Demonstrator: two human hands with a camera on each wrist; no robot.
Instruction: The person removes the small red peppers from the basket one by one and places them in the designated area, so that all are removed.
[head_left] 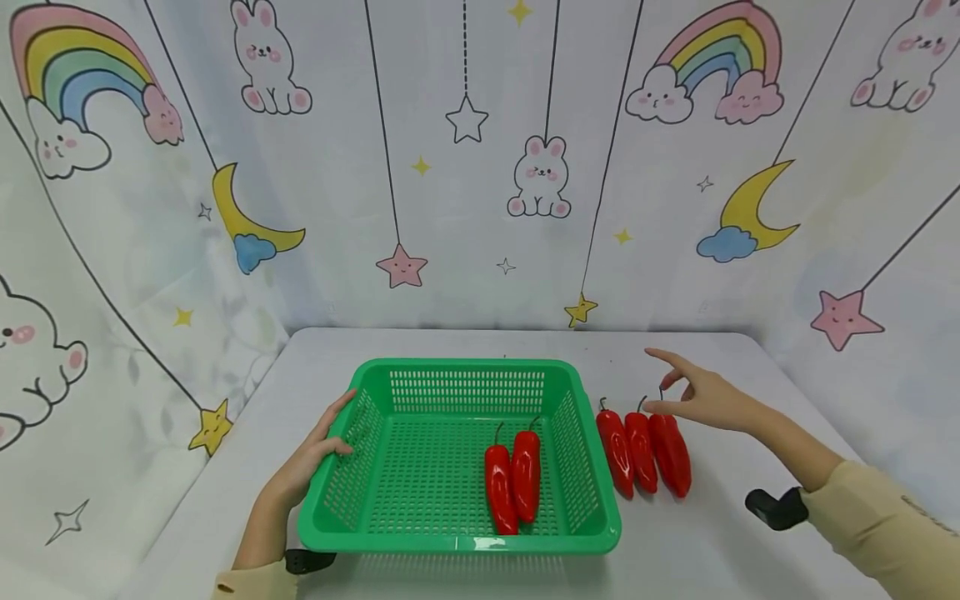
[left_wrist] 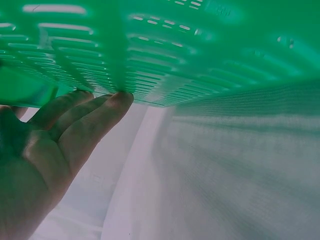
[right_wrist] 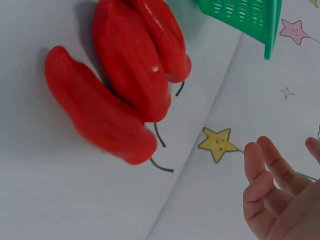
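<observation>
From my seat I see a green slatted basket (head_left: 457, 467) in the middle of the white worktop (head_left: 720, 542), with two glossy red peppers (head_left: 513, 483) lying side by side inside it, stems pointing away. My left hand (head_left: 315, 454) rests against the basket's left wall, fingers straight and flat on the plastic. Just right of the basket, three more red peppers (head_left: 643, 450) lie in a tight row, touching one another, thin dark stems at the far end. My right hand (head_left: 701, 396) hovers over their stem ends, fingers spread and holding nothing. Nothing lies between that hand and the row. Cartoon rabbits, rainbows and stars cover the walls behind.
</observation>
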